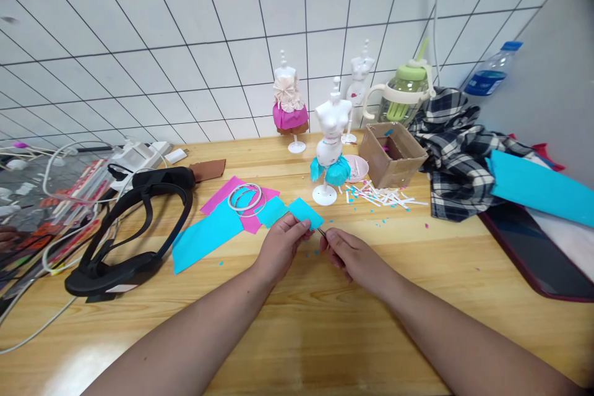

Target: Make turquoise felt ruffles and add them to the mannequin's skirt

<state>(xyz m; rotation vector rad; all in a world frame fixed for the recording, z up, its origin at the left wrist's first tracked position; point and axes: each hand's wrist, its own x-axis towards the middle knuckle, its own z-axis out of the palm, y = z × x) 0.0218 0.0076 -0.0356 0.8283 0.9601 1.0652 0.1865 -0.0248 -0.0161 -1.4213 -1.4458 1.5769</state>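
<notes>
My left hand [283, 241] pinches a small piece of bright blue paper [305, 213] between thumb and fingers. My right hand [348, 252] is closed around a thin metal tool [322, 232] whose tip meets the paper's lower right edge. Most of that tool is hidden in my fingers, so tweezers or small scissors cannot be told apart. Just beyond the paper stands a white mini dress form [333, 117] with ruffled blue paper [338, 171] round its lower part. Left of my hands lie another blue piece [273, 211], a long blue strip [206, 240] and magenta paper [223, 193].
White rings [245, 206] lie on the papers. Behind stand a dressed form [290, 105] and another white form [359, 77]. White strips [385, 197] surround a cardboard box [394, 164]. A black headset [174, 223], cables, a jug [404, 90] and plaid cloth [457, 179] flank the table.
</notes>
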